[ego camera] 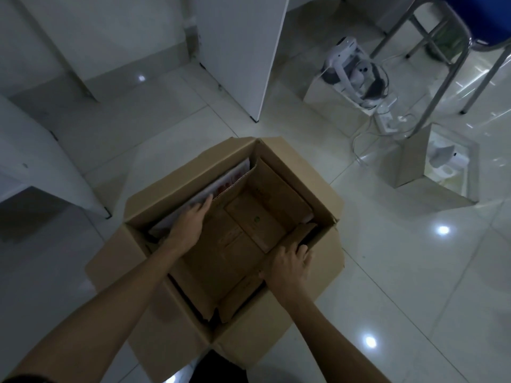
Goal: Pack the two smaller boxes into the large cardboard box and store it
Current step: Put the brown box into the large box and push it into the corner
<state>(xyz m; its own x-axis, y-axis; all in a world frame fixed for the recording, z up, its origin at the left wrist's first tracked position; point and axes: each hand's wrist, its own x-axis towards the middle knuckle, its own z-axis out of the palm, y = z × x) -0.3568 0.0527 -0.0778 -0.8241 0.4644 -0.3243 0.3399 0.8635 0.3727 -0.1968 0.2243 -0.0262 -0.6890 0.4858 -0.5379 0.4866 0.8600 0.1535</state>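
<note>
The large cardboard box (177, 335) stands open on the tiled floor below me, flaps spread outward. Inside it sits a smaller open brown box (265, 189) that nearly fills the space. A white box with red print (221, 181) is wedged on edge between the brown box and the large box's far-left wall. My left hand (190, 222) reaches inside, fingers flat against the white box and the brown box's left wall. My right hand (290, 264) grips the brown box's right flap near the large box's right wall.
White furniture panels (249, 51) and a desk leg stand behind the box. To the right are a white device with cables (356, 70), a power strip (387, 120), a metal-legged blue chair (456, 37) and an open white carton (442, 164).
</note>
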